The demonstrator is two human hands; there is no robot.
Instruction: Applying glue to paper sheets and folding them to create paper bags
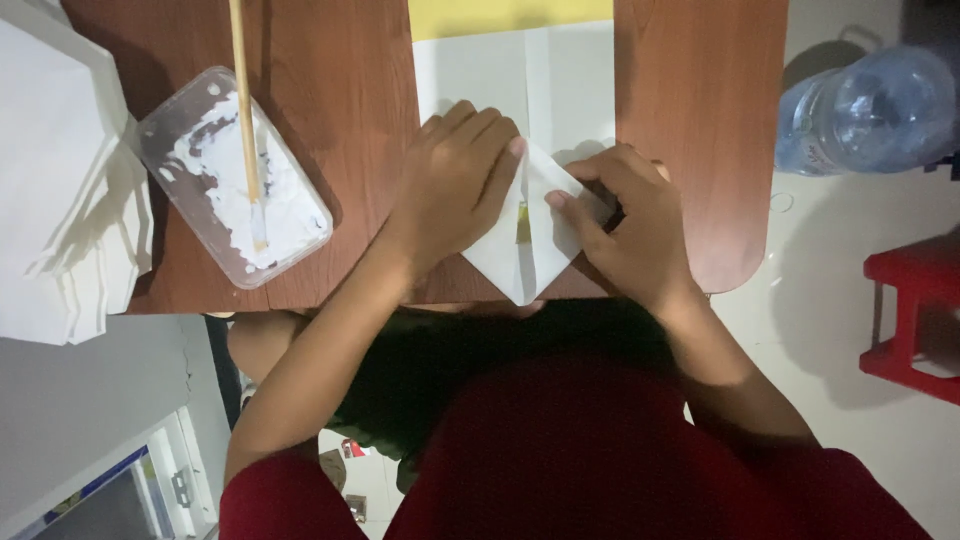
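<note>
The white paper (540, 150) lies flat on the brown wooden surface (340, 100) directly in front of the person, with its near end already turned in as two slanting flaps that meet at a point (522, 290) hanging just over the surface's near edge. A lengthwise crease runs up the middle of the sheet, so by the look of it the centre fold and both corner folds are made, while the far part of the sheet is flat and unfolded. The left hand (455, 185) lies palm down with fingers together, pressing the left flap; it clamps nothing. The right hand (625, 220) rests on the right flap with fingers curled, thumb and forefinger pinching its folded edge. A yellow sheet (510, 15) shows beyond the white one at the far side. To the left stands a clear plastic tub (300, 225) of white paste with a wooden stick (243, 100) in it, well apart from the hands, and further left a stack of white paper (60, 170) overlaps the surface's corner. Bare wood on both sides of the sheet leaves room to move. On the right, off the surface, stand a large water bottle (865, 110) and a red stool (915, 310) on the floor.
</note>
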